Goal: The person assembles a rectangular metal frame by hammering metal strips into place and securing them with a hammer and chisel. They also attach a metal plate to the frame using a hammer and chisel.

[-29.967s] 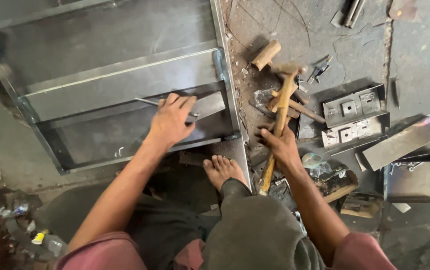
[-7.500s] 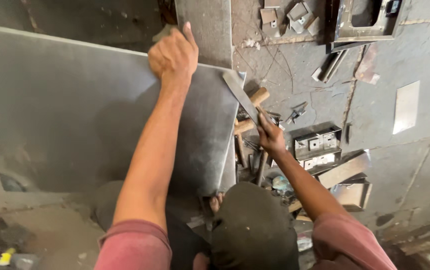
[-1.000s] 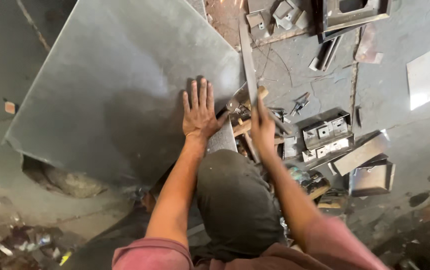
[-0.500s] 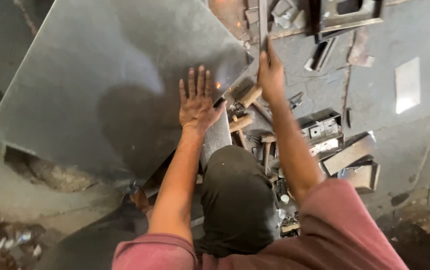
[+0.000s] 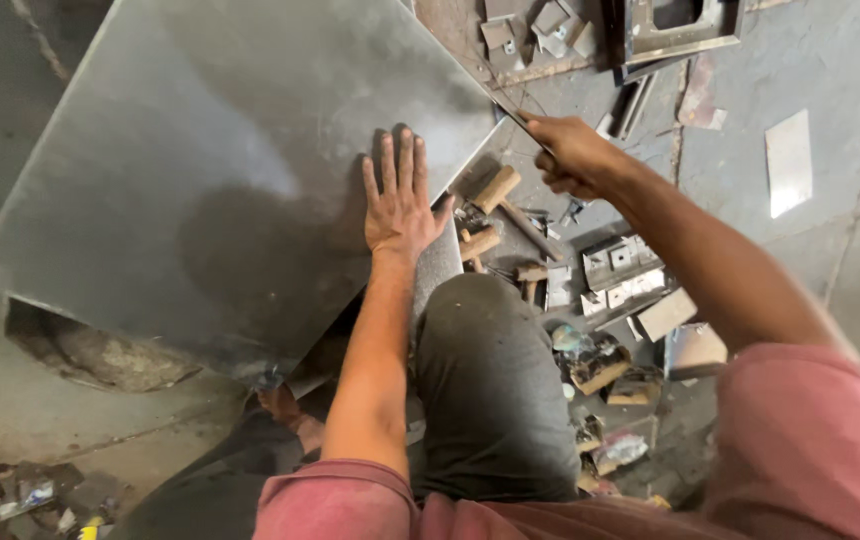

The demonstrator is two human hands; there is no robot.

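No screens, signs or labels are seen. Only possible packaging: small crumpled wrappers (image 5: 35, 497), bluish and yellow, scattered among debris at the lower-left floor edge. Print on them cannot be made out.

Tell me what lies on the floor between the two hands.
In the head view, between the left hand flat on the metal sheet and the right hand lie a wooden-handled mallet and a second wooden handle on the floor.

The large grey metal sheet (image 5: 230, 170) lies flat under the left hand (image 5: 402, 205), its right edge beside the right hand (image 5: 575, 155).
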